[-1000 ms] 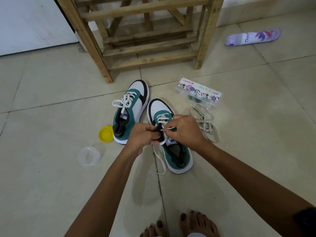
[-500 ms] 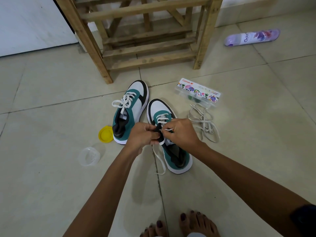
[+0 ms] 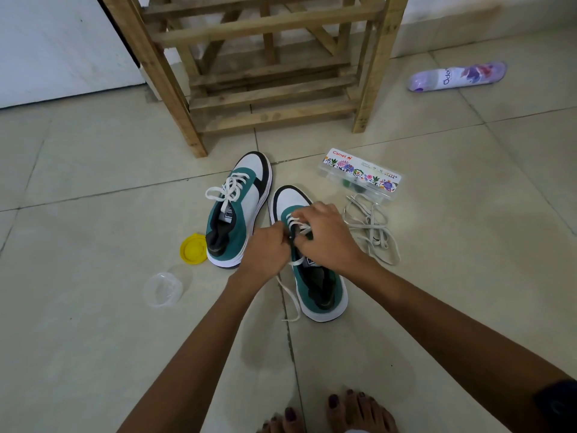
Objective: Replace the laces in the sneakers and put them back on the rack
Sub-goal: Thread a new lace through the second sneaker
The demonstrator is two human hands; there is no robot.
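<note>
Pinching white lace (image 3: 296,225) over near-right sneaker (image 3: 315,276), left hand (image 3: 268,250) and right hand (image 3: 327,237) both curled, grasping it; right hand now farther up the eyelets than before.

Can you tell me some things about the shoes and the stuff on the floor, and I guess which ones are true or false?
1. Both hands work on the right sneaker. True.
2. The left sneaker sits on the wooden rack. False: it stands on the floor in front of it.
3. The left sneaker's lace is tied in a bow. True.
4. The yellow lid lies right of both sneakers. False: it lies left of them.
5. A loose lace pile lies beside the paint box. True.
</note>
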